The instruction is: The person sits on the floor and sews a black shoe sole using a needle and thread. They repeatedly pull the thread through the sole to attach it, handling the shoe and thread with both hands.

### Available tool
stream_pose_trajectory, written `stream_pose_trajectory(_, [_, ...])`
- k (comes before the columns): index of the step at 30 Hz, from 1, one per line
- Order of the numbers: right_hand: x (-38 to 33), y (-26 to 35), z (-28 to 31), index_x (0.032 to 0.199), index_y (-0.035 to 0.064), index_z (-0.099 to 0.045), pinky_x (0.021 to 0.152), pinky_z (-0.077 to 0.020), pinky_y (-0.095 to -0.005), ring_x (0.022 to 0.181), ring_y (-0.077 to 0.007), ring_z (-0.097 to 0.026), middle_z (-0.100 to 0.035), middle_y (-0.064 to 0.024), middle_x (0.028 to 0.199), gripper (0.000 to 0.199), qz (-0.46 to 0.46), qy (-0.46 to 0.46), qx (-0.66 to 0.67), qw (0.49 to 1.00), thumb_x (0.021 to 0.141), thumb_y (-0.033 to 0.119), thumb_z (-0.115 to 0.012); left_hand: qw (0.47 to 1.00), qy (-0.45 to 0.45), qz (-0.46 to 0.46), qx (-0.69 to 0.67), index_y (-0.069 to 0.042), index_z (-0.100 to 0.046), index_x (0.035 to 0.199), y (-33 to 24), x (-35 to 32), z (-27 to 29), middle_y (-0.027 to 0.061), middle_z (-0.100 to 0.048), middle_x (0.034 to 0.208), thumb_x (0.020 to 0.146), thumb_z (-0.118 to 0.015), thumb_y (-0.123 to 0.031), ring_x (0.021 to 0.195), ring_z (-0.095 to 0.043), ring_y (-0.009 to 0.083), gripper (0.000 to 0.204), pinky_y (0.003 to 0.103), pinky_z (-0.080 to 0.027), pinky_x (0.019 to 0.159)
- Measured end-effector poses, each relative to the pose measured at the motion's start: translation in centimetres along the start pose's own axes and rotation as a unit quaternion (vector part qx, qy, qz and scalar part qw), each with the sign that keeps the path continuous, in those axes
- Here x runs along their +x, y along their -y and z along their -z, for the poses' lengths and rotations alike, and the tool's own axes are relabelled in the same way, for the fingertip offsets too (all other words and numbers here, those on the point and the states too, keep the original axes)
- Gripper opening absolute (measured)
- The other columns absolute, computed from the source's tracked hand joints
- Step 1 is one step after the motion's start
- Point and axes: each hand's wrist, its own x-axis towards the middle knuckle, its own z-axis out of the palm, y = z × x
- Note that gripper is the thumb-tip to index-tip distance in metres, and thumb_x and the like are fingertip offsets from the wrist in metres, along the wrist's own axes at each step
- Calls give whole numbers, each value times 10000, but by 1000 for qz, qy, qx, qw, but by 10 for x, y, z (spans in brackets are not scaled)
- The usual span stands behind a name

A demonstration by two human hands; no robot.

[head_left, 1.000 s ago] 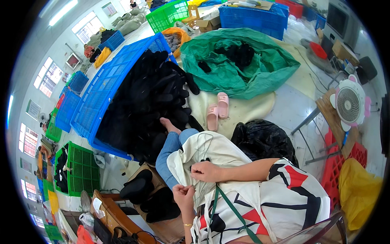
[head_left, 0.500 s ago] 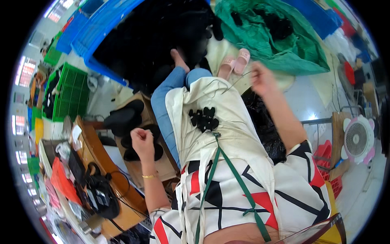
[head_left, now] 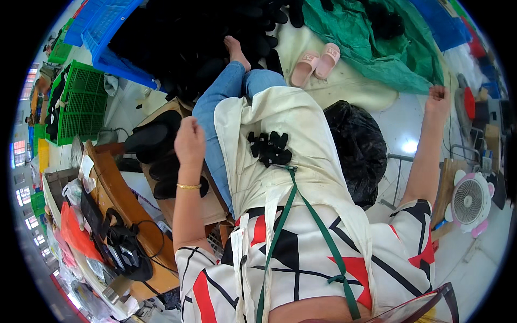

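Observation:
My left hand [head_left: 190, 142] is raised on the left above the edge of my lap, its fingers closed. Whatever it pinches is too small to make out. Far out to the right, my right hand [head_left: 438, 101] is held up with bent fingers pressed together, near the edge of the green sheet. I cannot make out what is in it. A cluster of small black fabric pieces [head_left: 271, 148] lies on the cream apron [head_left: 301, 121] across my lap, touched by neither hand. A green tie cord [head_left: 309, 207] runs down from the apron.
A blue crate [head_left: 102, 40] with a black heap is ahead. Black shoes [head_left: 148, 137] lie in a cardboard box to the left, beside a wooden table [head_left: 126, 215]. Pink slippers [head_left: 304, 67], a green sheet [head_left: 371, 59], a black plastic bag [head_left: 355, 151] and a fan [head_left: 468, 199] are also around.
My right hand has swung outward to the right from beside the slippers, where a thin thread trailed from it. My left hand has risen slightly. The black pieces stay on my lap.

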Motion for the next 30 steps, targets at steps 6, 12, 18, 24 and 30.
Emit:
stream_pose_trajectory(6, [-89, -59, -18, 917, 52, -554, 815, -554, -350, 712, -131, -579, -585, -35, 785, 89, -56, 134, -130, 981, 919, 92, -634, 993, 76, -93, 8, -78, -590, 1073, -45, 9, -49, 99, -634, 1033, 856, -659, -211, 962, -599, 308, 263, 396, -501, 771])
stream_pose_trajectory(12, [-156, -129, -22, 878, 78, -548, 681, -479, -262, 663, -107, -512, -518, 14, 758, 130, -187, 191, -237, 934, 946, 178, -596, 964, 53, -205, 158, -17, -587, 1049, -58, 20, -65, 159, -601, 1107, 748, -746, -245, 1098, -528, 351, 410, 489, -394, 952])
stream_pose_trajectory(18, [-220, -192, -34, 956, 6, -633, 671, -470, -236, 695, -78, -533, -618, -6, 775, 138, -84, 369, -419, 826, 901, 132, -637, 968, 79, -195, 136, -48, -570, 823, -23, 26, -69, 136, -571, 875, 723, -719, -163, 895, -544, 337, 214, 463, -415, 799])
stream_pose_trajectory(24, [-247, -212, -69, 1005, 0, -613, 780, -486, -360, 882, -297, -596, -596, -160, 916, 200, -11, 515, -498, 698, 873, 148, -643, 994, -23, -92, 61, -38, -546, 812, -19, 21, -29, 141, -559, 814, 768, -702, -129, 827, -546, 359, 186, 460, -423, 719])
stream_pose_trajectory(30, [-263, -192, -119, 884, 25, -575, 736, -470, -414, 837, -347, -573, -579, -153, 891, 146, 127, 505, -409, 749, 877, 161, -628, 993, -85, -29, 75, -20, -532, 813, -1, 1, 0, 148, -559, 836, 773, -703, -100, 832, -540, 367, 193, 453, -425, 730])
